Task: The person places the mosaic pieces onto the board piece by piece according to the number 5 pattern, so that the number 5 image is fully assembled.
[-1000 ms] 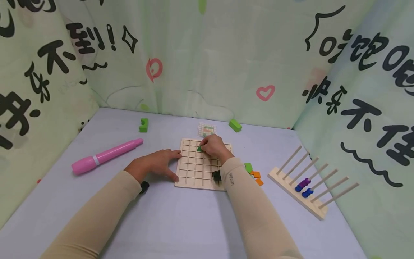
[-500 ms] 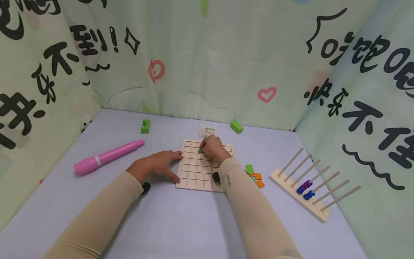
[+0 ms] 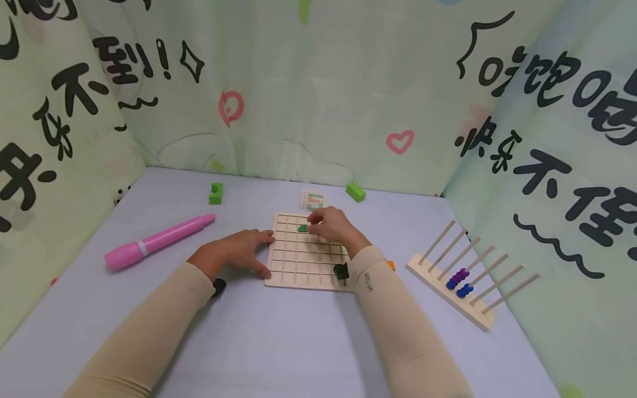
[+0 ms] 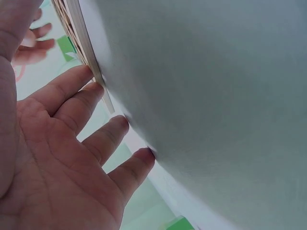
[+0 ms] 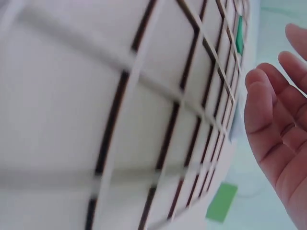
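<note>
A square wooden grid board (image 3: pixel 298 265) lies flat on the pale table. A small dark green piece (image 3: pixel 302 228) sits in a cell near its far edge, also seen as a green sliver (image 5: pixel 239 40) in the right wrist view. My right hand (image 3: pixel 328 224) hovers just right of that piece with relaxed fingers (image 5: pixel 268 120) and holds nothing. My left hand (image 3: pixel 239 251) lies flat on the table, and its straight fingertips (image 4: pixel 88 76) touch the board's left edge (image 4: pixel 84 45).
A pink marker (image 3: pixel 159 241) lies to the left. Two light green blocks (image 3: pixel 215 193) (image 3: pixel 355 191) and a pattern card (image 3: pixel 312 199) sit behind the board. A wooden rod rack (image 3: pixel 460 298) with purple and blue beads stands at the right. Printed curtains enclose the table.
My right hand has let go of the green piece and drawn slightly right, leaving it uncovered in its cell. The left hand has stayed at the board's edge.
</note>
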Tool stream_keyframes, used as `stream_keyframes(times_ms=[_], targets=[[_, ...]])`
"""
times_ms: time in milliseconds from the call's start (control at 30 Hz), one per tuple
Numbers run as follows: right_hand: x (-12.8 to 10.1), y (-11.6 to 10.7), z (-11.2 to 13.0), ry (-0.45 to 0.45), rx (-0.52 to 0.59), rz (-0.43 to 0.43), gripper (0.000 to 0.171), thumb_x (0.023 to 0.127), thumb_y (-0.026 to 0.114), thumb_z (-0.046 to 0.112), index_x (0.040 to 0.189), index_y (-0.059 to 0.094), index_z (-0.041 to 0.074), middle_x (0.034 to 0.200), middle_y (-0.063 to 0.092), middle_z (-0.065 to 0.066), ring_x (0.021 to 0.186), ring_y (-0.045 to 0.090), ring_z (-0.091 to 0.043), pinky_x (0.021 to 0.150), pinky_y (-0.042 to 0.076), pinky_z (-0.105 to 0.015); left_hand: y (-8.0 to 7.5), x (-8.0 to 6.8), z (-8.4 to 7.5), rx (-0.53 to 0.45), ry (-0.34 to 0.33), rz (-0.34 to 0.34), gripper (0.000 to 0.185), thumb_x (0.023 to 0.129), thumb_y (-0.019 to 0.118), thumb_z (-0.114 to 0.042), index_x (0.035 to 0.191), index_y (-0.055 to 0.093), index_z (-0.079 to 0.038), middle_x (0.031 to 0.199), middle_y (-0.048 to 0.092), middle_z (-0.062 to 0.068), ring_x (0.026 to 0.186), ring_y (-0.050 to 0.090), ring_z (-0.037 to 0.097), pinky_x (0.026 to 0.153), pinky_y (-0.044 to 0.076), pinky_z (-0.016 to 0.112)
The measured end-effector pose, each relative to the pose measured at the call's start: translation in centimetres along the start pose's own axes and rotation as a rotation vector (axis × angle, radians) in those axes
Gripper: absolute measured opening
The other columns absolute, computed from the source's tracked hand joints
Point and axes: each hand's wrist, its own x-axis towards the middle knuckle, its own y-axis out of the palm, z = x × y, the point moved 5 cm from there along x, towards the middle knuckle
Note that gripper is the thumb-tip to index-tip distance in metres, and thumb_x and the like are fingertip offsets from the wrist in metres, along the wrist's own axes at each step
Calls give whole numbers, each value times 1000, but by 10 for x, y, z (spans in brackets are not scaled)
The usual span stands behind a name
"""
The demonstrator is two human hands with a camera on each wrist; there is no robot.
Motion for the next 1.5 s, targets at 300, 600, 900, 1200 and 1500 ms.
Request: stream_keyframes(times_ms=[300, 600, 900, 1200, 1500], targets=[[-43, -30, -40, 94, 84, -69, 37, 101, 67, 24, 133, 68, 7, 127, 69, -11, 117, 65, -29, 95, 56, -42, 1, 0, -1, 10, -22, 5, 104, 77, 90, -50, 161, 39, -16, 171, 30, 7, 157, 25, 39, 127, 26, 57], [-81, -46, -81, 197, 48, -106, 33, 102, 66, 24, 130, 69, 7, 128, 68, -13, 113, 62, -30, 95, 56, -41, 2, -1, -1, -11, -37, -3, 106, 76, 91, -50, 162, 38, -17, 171, 31, 8, 157, 25, 40, 126, 27, 59], [-113, -48, -112, 289, -20, -89, 28, 101, 67, 21, 124, 71, 6, 123, 68, -13, 100, 61, -27, 82, 55, -35, 4, 2, 1, -2, -31, 0, 107, 75, 90, -53, 162, 38, -18, 170, 30, 10, 157, 25, 41, 125, 28, 60], [-124, -35, -110, 231, -68, -34, 19, 95, 76, 20, 111, 78, 10, 113, 72, -9, 97, 62, -25, 76, 55, -33, 1, -1, 0, -14, -11, -4, 107, 75, 91, -51, 162, 38, -16, 171, 30, 9, 157, 25, 41, 125, 27, 61], [-127, -26, -110, 197, -168, -22, 19, 96, 72, 12, 113, 77, 6, 104, 73, -7, 94, 62, -22, 87, 55, -41, 2, 0, -1, -15, 18, -7, 106, 75, 91, -51, 161, 39, -14, 171, 30, 7, 157, 24, 41, 126, 26, 59]])
